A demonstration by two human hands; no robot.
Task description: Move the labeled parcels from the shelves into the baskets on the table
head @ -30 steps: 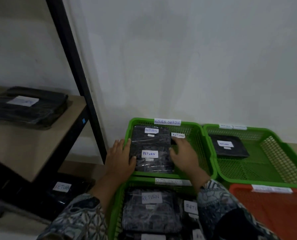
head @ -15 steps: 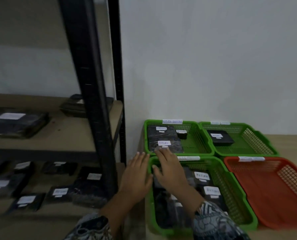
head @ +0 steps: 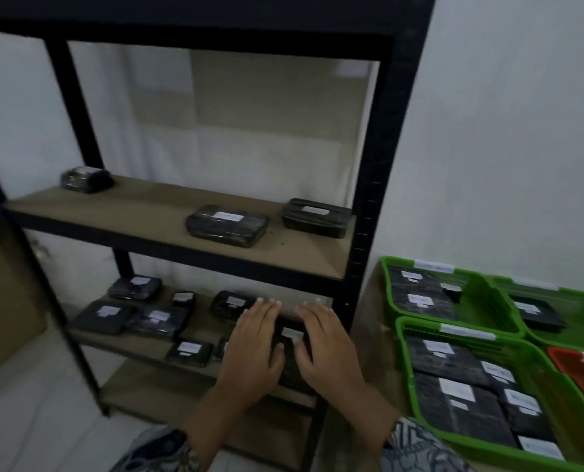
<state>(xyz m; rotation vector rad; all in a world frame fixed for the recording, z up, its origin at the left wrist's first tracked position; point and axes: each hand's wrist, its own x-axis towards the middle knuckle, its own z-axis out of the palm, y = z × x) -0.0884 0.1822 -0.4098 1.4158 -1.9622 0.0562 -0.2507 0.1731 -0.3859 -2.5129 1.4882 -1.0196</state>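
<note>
A: What changed?
B: Both hands left the green baskets [head: 416,323] and swung to the lower shelf [head: 200,330]. Next pick's starting.
A: Grip?
B: Left hand [head: 253,349] & right hand [head: 324,345] have straight fingers either side of 1 parcel [head: 290,335] at shelf front. Nothing grasped yet.
A: Obstacles?
B: Rack post [head: 362,267] stands btwn shelf & baskets. Other parcels lie close by.

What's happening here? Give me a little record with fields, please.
Left hand: fingers straight, left of a parcel
Right hand: fingers straight, right of it
Parcel lies on: lower shelf
Upper shelf: three parcels
Near green basket: packed with parcels
Orange basket: partly in view
</note>
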